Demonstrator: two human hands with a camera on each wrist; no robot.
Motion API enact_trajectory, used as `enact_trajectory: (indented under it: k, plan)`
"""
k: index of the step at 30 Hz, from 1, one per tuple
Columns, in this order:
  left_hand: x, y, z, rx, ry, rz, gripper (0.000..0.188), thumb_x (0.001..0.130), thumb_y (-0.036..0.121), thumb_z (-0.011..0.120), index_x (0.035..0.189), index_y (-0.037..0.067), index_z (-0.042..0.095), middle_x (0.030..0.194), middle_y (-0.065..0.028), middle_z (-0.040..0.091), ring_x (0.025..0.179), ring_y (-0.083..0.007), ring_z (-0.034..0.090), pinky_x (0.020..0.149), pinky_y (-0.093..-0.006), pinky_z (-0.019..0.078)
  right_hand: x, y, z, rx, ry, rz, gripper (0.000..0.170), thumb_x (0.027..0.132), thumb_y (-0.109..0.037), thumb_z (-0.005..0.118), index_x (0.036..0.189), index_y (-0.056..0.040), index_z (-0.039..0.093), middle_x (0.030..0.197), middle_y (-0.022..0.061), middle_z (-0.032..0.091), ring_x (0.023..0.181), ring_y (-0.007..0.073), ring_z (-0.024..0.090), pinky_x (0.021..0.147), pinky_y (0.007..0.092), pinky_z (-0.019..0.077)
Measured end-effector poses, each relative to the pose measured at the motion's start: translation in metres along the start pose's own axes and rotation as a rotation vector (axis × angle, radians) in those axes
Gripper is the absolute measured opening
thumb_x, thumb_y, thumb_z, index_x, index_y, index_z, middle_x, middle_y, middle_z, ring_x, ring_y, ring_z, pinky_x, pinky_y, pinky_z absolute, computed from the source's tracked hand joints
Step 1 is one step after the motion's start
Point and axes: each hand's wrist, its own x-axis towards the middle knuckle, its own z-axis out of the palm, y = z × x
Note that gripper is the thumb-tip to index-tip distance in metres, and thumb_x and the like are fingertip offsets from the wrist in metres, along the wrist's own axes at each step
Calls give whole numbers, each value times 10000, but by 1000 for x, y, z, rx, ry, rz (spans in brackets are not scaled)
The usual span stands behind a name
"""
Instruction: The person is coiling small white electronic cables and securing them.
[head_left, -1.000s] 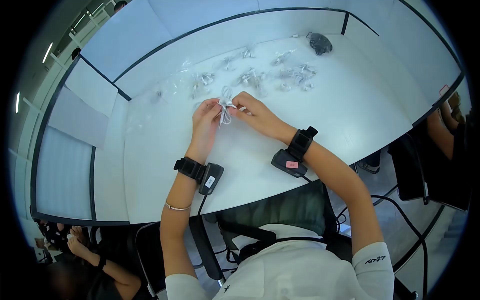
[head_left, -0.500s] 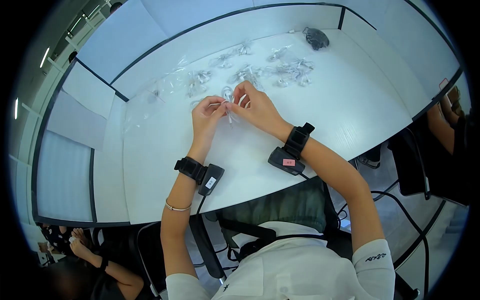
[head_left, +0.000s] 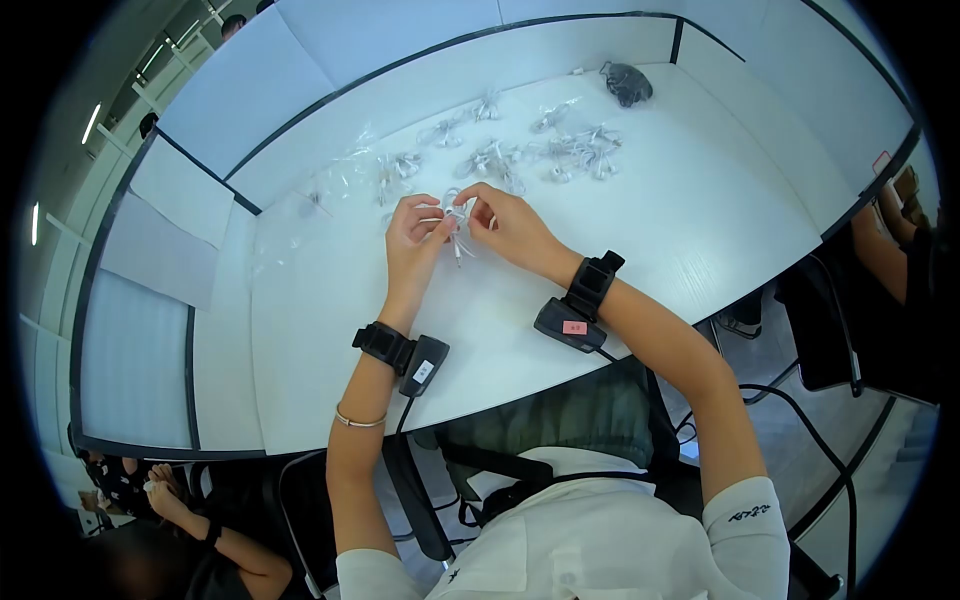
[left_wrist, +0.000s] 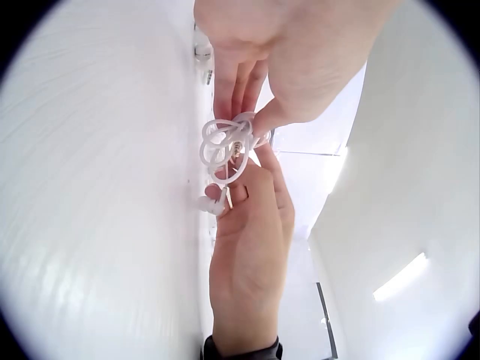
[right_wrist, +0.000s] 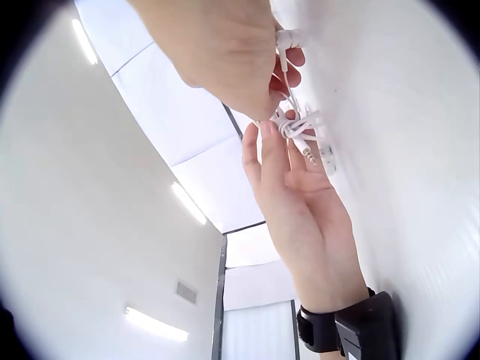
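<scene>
fingers of one left hand and one right hand pinch one earphone cable.

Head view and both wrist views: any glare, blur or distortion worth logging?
Head: wide-angle distortion bows the desk, with pale glare towards its right side and black corners. Left wrist: a ceiling lamp burns out, and the white earbud partly blends into the bright desk. Right wrist: lamps blown out too, yet the earphone plug shows its bands.
</scene>
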Motion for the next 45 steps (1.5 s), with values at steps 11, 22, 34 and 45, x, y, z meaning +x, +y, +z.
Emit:
enact_trajectory:
  k: [11,22,34,45]
  plan:
    - [1,-1,-3,73,-26,-12,160,857,101,599,990,13,589,914,-40,600,821,-98,587,722,-239,484,-2,1,1,-14,-40,15,235,816,-157,582,1016,-60,506,679,42,526,594,139,512,564,275,414]
    - [0,-1,-4,-20,-89,-85,92,881,140,571,925,60,577,906,4,579,834,-77,555,731,-240,470,-2,-2,1,-115,-30,6,227,818,-207,579,986,-71,509,652,58,555,582,199,543,527,332,401]
    - [2,-6,-7,-273,-83,-220,142,898,159,514,1020,86,522,932,-1,574,861,-84,538,794,-248,434,0,-7,-2,10,-114,-11,215,842,-157,567,1034,-74,519,731,31,549,538,106,462,509,264,362]
    - [2,-5,-7,-342,-53,-252,189,902,146,513,1067,53,505,952,-46,579,858,-122,572,809,-261,444,-2,-11,0,-3,-37,3,186,862,-152,553,1025,-78,500,771,47,556,568,141,499,522,283,380]
